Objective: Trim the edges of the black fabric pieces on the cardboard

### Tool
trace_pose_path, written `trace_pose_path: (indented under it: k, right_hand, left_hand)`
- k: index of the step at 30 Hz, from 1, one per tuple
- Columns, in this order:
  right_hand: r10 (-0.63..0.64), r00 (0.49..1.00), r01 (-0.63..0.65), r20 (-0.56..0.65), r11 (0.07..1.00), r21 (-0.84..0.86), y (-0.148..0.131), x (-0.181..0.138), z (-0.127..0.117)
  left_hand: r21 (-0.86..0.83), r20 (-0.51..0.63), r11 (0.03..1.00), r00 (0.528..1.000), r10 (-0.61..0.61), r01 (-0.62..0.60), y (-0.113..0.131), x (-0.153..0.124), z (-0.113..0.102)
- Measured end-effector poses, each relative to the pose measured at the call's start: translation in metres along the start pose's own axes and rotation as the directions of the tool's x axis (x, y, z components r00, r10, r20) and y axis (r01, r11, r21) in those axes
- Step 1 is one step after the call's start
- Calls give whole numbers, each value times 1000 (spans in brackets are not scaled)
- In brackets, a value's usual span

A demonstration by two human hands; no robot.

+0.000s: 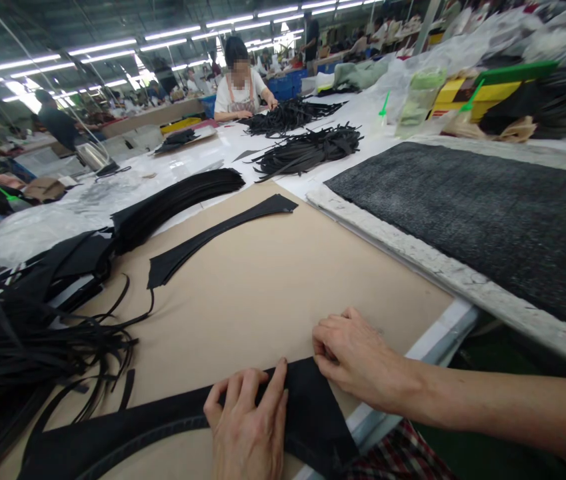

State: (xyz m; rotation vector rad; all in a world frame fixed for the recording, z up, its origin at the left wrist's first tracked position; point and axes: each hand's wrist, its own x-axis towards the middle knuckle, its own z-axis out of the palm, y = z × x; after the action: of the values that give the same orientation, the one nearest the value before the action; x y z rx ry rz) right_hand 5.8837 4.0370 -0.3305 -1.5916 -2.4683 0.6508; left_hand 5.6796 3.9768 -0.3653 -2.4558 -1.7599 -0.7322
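A curved black fabric piece [163, 408] lies along the near edge of the tan board [263, 280]. My left hand [250, 420] rests on it with bent fingers apart, pressing it to the board. At the piece's upper right edge is my right hand [350, 353], its fingers curled together in a pinch on that edge; the fingertips are partly hidden. Farther up the board lies a small layered stack of curved black pieces [217, 233], apart from both hands.
Left of the board are a thick stack of black pieces [177, 200] and a tangle of black strips [17, 340]. A dark textured sheet [473, 220] covers a pale slab [387, 250] on the right. Across the table, a person [240, 87] handles more black strips [293, 117].
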Motion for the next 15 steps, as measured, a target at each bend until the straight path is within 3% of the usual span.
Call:
trace_pose_path:
  k: [15]
  right_hand:
    - [-33, 999, 33, -4, 999, 9, 3, 0, 2]
  left_hand:
    - [112, -60, 988, 992, 109, -101, -1, -9, 7]
